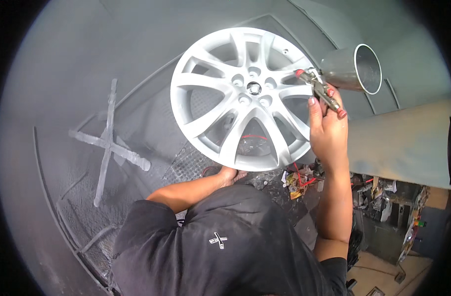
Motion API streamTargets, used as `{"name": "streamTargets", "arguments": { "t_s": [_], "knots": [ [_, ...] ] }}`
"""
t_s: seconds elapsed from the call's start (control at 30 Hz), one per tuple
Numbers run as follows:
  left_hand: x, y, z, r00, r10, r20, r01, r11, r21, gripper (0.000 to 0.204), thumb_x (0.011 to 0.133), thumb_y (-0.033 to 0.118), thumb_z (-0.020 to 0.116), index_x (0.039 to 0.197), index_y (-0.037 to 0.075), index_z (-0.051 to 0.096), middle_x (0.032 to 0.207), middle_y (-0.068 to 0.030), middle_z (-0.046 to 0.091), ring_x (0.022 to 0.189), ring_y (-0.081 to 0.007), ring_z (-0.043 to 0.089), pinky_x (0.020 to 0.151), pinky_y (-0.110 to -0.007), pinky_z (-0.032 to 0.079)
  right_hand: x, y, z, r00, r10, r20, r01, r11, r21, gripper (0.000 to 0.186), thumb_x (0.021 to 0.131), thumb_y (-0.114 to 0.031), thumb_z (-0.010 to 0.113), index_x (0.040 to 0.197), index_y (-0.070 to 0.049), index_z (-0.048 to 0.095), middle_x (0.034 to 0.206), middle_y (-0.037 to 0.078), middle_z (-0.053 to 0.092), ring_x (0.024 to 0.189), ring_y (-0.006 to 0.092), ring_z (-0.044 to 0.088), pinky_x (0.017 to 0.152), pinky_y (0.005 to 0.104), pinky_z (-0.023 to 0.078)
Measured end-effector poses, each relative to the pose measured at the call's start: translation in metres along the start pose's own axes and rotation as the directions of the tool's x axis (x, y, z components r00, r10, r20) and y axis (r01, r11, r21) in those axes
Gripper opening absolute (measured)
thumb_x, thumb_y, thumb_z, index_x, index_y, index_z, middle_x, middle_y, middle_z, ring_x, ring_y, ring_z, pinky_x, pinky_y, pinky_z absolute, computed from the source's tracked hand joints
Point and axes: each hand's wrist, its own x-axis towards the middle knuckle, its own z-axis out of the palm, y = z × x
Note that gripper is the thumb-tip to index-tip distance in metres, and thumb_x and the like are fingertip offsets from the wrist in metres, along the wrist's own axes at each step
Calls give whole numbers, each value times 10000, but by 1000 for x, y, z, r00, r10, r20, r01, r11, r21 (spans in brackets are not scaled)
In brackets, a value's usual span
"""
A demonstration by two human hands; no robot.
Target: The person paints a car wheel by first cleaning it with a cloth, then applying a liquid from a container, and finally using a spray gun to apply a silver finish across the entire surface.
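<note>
A silver-grey alloy wheel (230, 148) with paired spokes and a dark centre cap faces up in front of me. My right hand (329, 129) is closed round a metal spray gun (320, 91) with red-tipped knobs, at the wheel's right edge. The gun's grey cup (341, 67) tilts out to the right, its round rim facing away from the wheel. My left hand (229, 173) is at the near edge of the wheel, partly beneath it. The wheel hides most of its fingers, so its grip does not show. What supports the wheel is hidden too.
Grey sheeting surrounds the wheel, with a crossed pair of grey tape strips (108, 143) on the left. Crumpled litter and a red hose (309, 181) lie below the wheel at right. Farther right are a pale panel (398, 143) and a dark cluttered cabinet (388, 227).
</note>
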Motion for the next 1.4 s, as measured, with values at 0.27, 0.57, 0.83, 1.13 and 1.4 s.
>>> {"name": "streamTargets", "arguments": {
  "t_s": [0.27,0.57,0.83,1.13,1.4],
  "knots": [
    [21,-20,18,984,-172,-38,169,984,-62,264,1020,357,521,1196,177,601,1097,6,625,961,-149,631,805,-298,530,-30,51,-63,960,254,-117,-277,926,-256,289,978,-55,536,1251,41,544,1116,249,660,989,443,643,872,454,502],
    [23,-26,10,984,-167,-63,163,984,-71,228,1058,263,442,1189,151,592,1082,-2,662,913,-151,658,713,-261,530,-124,30,-129,776,602,187,-610,792,-23,272,976,-3,508,1245,20,542,1020,107,692,674,138,570,639,296,479],
    [7,-14,-1,972,-99,-214,106,994,25,222,1059,241,412,1144,140,591,972,-16,659,753,-141,628,620,-256,495,-147,21,-136,791,556,254,-550,829,-101,294,966,-28,532,1253,35,530,1040,187,657,895,293,614,834,369,487],
    [23,-20,-9,975,-96,-203,122,985,120,276,1078,254,337,1165,117,560,971,-41,646,744,-156,635,560,-280,512,-23,101,-73,968,235,-90,-252,915,-315,270,988,-185,567,1003,82,601,925,247,650,824,319,632,782,421,488],
    [66,-62,-16,932,-284,224,204,924,325,274,1055,222,442,1075,53,657,956,-99,717,771,-206,682,652,-330,553,76,20,-42,930,341,139,-352,934,63,248,1010,-244,565,901,-28,619,612,-38,463,555,52,445,523,257,356]
  ]
}}
